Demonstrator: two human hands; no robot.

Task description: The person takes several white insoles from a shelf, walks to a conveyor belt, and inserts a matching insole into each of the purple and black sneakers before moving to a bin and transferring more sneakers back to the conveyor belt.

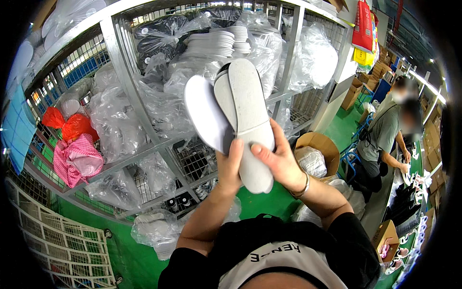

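Observation:
Both my hands hold shoe insoles up in front of a metal rack. My right hand (285, 164) grips a bundle of light grey insoles (250, 103) by its lower right side, thumb lying across the front. A thin band crosses the middle of that bundle. At its lower left, my left hand (231, 166) is closed, thumb pointing up. White insoles (204, 113) fan out to the left of the grey ones, above my left hand. The fingers behind the insoles are hidden.
The metal rack (288, 53) holds clear plastic bags and stacked white insoles (209, 45). Red and pink bags (79, 159) sit at its left. A wheeled mesh cart (62, 231) stands lower left. Right are a cardboard box (329, 147) and a person (382, 130) at a bench.

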